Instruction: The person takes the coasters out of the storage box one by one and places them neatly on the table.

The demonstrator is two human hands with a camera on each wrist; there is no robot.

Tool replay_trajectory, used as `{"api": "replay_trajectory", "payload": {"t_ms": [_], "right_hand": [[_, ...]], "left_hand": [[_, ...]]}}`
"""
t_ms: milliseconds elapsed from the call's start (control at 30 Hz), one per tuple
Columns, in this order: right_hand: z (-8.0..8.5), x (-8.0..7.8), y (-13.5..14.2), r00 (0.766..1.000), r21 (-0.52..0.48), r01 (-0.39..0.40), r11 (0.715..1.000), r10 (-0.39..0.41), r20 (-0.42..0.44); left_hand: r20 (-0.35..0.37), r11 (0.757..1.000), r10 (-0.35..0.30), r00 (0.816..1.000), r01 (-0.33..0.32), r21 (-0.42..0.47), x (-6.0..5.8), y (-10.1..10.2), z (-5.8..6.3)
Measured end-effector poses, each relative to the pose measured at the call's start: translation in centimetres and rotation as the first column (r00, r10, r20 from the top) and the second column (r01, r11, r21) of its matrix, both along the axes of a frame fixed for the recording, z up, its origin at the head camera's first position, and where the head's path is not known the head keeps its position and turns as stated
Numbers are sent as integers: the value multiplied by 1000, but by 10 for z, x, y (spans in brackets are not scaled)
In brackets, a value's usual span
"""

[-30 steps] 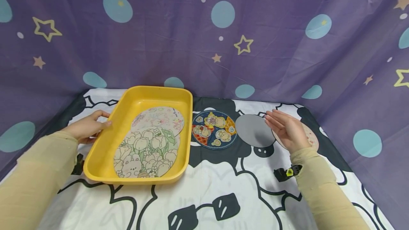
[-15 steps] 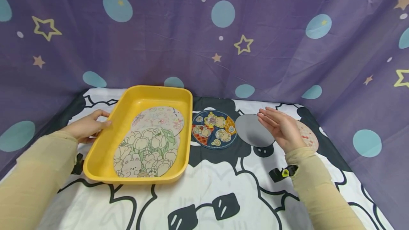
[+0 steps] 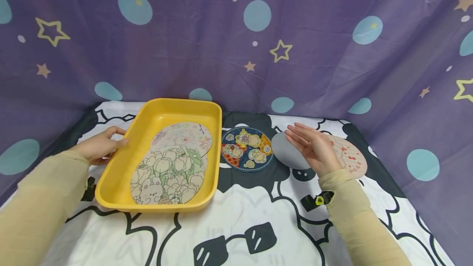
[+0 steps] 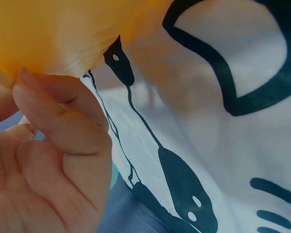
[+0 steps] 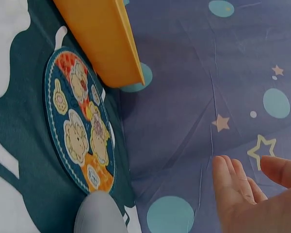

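Observation:
In the head view my left hand [image 3: 99,145] pinches the left rim of a yellow tray [image 3: 177,108] between thumb and fingers. Two round mats lie overlapping in the tray: one with tulips and a rabbit [image 3: 170,175], partly covering a pale pink one [image 3: 188,134]. My right hand [image 3: 314,149] holds nothing; its fingers are extended above a plain grey disc [image 3: 286,153], partly hiding it. Between tray and grey disc lies a dark blue round mat [image 3: 246,149] with cartoon figures. A pinkish mat with red marks [image 3: 351,159] sits behind the right hand, partly covered.
The table is covered by a black-and-white cartoon cloth [image 3: 236,212]. A purple curtain [image 3: 184,52] with stars and ovals hangs along the far side. Both forearms wear beige sleeves, and a black wrist device [image 3: 312,201] shows at the right wrist.
My right hand has moved left from over the pinkish mat towards the grey disc, uncovering more of that mat. My left hand stays on the tray's rim; tray and mats lie as before.

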State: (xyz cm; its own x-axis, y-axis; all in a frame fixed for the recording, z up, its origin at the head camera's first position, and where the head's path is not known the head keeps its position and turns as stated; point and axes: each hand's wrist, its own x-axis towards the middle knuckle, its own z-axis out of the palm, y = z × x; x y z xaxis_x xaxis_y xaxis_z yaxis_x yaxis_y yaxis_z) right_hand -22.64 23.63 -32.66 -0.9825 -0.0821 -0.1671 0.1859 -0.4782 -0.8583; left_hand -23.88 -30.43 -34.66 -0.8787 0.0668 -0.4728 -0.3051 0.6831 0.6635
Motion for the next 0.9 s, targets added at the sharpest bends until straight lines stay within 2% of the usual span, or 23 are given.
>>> {"api": "replay_trajectory", "payload": {"t_ms": [467,900], "right_hand": [[2,0,-24,999,29,-32,999,33,-25],[4,-1,-40,995,132,-80,988,88,-53]], "left_hand": [[-4,1000,-2,1000,1,-4,2,0,0],[0,1000,14,1000,-14,-8,2,1,-1]]}}
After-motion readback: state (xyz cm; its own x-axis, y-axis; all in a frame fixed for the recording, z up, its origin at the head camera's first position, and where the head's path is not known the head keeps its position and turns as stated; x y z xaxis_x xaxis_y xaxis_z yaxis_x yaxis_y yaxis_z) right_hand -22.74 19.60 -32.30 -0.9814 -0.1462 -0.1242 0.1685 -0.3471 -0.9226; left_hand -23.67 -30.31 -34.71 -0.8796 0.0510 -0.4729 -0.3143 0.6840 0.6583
